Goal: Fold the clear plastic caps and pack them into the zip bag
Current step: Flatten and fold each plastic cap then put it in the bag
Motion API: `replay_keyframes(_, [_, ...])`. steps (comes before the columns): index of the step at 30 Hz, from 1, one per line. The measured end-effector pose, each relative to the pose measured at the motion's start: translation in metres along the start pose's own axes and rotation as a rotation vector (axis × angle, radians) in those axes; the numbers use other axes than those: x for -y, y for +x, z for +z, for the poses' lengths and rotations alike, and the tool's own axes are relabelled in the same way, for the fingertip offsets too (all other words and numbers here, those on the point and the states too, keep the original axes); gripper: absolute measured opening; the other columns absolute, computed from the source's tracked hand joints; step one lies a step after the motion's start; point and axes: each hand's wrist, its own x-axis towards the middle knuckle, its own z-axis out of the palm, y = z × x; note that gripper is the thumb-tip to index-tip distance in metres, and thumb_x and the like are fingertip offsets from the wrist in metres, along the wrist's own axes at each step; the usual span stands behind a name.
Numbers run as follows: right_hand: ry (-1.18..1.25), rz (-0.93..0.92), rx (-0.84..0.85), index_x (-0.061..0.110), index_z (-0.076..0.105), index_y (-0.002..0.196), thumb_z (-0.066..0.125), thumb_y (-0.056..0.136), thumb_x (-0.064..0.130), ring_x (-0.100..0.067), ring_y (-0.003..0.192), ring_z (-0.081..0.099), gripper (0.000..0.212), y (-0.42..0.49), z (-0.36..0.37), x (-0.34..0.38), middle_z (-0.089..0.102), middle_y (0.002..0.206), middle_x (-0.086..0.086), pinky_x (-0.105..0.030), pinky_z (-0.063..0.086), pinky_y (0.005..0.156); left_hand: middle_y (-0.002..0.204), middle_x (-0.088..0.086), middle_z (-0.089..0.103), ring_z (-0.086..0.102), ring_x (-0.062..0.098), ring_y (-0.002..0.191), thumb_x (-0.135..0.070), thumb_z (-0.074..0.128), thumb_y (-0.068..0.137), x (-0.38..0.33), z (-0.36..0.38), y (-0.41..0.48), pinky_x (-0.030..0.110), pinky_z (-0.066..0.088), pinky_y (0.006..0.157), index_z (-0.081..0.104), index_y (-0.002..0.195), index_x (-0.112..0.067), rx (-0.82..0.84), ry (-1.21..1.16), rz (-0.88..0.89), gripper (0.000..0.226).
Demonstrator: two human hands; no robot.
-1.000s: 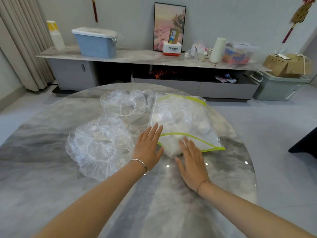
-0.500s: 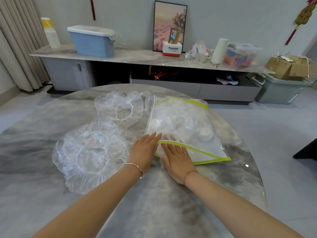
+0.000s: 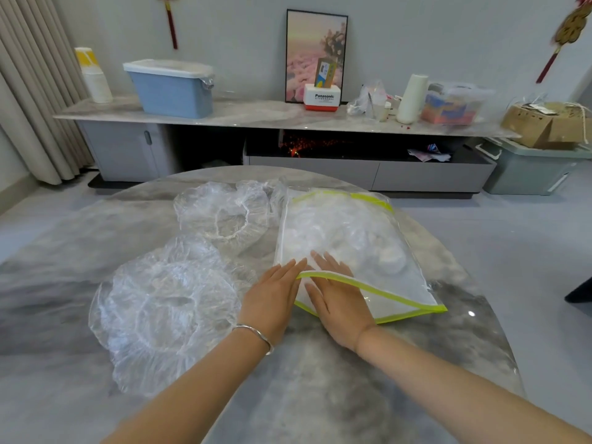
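The round grey marble table (image 3: 320, 395) holds the zip bag (image 3: 362, 219) at one o'clock, its green-edged mouth facing me and whitish folded caps (image 3: 304, 241) bunched inside. My right hand (image 3: 339, 302) reaches flat into the mouth, fingers straight. My left hand (image 3: 272, 299) lies flat, fingers together, touching the bag's near corner. A near cap (image 3: 160, 309) lies spread at ten o'clock and a far cap (image 3: 224, 216) at eleven.

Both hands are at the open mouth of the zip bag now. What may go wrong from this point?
1. The right hand lies partly under the upper layer of the zip bag, whose mouth is open; the packed caps inside look puffy and may push out when the hand leaves.
2. The near cap and the far cap lie unfolded on the table; the bag looks full, so the zip may not close over them.
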Motion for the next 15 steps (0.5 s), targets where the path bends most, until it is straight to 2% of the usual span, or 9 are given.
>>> replay_keyframes(3, [-0.124, -0.148, 0.034, 0.03, 0.028, 0.147, 0.005, 0.098, 0.052, -0.014, 0.144, 0.007, 0.059, -0.042, -0.005, -0.005, 0.017, 0.156, 0.007, -0.028, 0.0, 0.115, 0.152, -0.012, 0.026, 0.02, 0.009, 0.141, -0.03, 0.023, 0.103, 0.0, -0.002, -0.001, 0.018, 0.024, 0.106, 0.021, 0.147, -0.036, 0.022, -0.005, -0.007, 0.044])
replay_keyframes(6, [-0.165, -0.133, 0.276, 0.034, 0.005, 0.15, -0.01, 0.083, 0.063, -0.006, 0.142, -0.015, 0.075, -0.039, -0.012, -0.011, -0.005, 0.157, 0.015, -0.027, -0.013, 0.114, 0.152, -0.012, 0.027, 0.021, 0.008, 0.14, -0.03, 0.024, 0.103, -0.001, -0.004, -0.002, 0.019, 0.026, 0.106, 0.021, 0.146, -0.037, 0.026, 0.006, -0.001, 0.044])
replay_keyframes(8, [-0.22, -0.11, 0.355, 0.031, -0.002, 0.15, -0.005, 0.086, 0.061, -0.002, 0.138, -0.021, 0.071, -0.015, -0.013, -0.017, -0.011, 0.156, 0.016, -0.027, -0.016, 0.113, 0.152, -0.012, 0.027, 0.021, 0.008, 0.14, -0.03, 0.023, 0.103, -0.001, -0.005, -0.002, 0.019, 0.028, 0.106, 0.021, 0.146, -0.037, 0.036, 0.011, 0.003, 0.044])
replay_keyframes(10, [-0.298, -0.071, 0.36, 0.028, -0.002, 0.151, 0.008, 0.098, 0.051, -0.007, 0.141, -0.02, 0.059, 0.014, -0.006, -0.023, -0.01, 0.157, 0.014, -0.03, -0.015, 0.115, 0.152, -0.012, 0.026, 0.021, 0.008, 0.14, -0.031, 0.022, 0.103, -0.003, -0.007, -0.002, 0.019, 0.028, 0.105, 0.02, 0.146, -0.038, 0.05, 0.022, 0.003, 0.044])
replay_keyframes(12, [-0.353, -0.001, 0.342, 0.027, 0.0, 0.151, 0.01, 0.101, 0.046, -0.01, 0.143, -0.018, 0.055, 0.033, 0.002, -0.027, -0.009, 0.158, 0.012, -0.033, -0.013, 0.116, 0.153, -0.011, 0.024, 0.02, 0.01, 0.141, -0.032, 0.022, 0.103, -0.004, -0.008, -0.001, 0.022, 0.028, 0.106, 0.016, 0.146, -0.04, 0.061, 0.033, -0.002, 0.044])
replay_keyframes(13, [-0.367, 0.021, 0.34, 0.028, 0.001, 0.151, 0.006, 0.099, 0.049, -0.011, 0.143, -0.017, 0.057, 0.037, 0.005, -0.027, -0.009, 0.158, 0.012, -0.034, -0.013, 0.115, 0.154, -0.01, 0.022, 0.019, 0.012, 0.141, -0.033, 0.023, 0.103, -0.004, -0.009, 0.0, 0.024, 0.027, 0.108, 0.013, 0.146, -0.04, 0.066, 0.051, -0.007, 0.045])
replay_keyframes(15, [-0.324, 0.024, 0.3, 0.028, 0.004, 0.151, -0.013, 0.085, 0.063, -0.012, 0.144, -0.014, 0.077, 0.032, 0.005, -0.02, -0.007, 0.158, 0.011, -0.033, -0.013, 0.114, 0.157, -0.006, 0.012, 0.012, 0.016, 0.144, -0.04, 0.025, 0.101, -0.003, -0.011, -0.003, 0.028, 0.018, 0.114, 0.003, 0.147, -0.038, 0.097, 0.151, -0.034, 0.051])
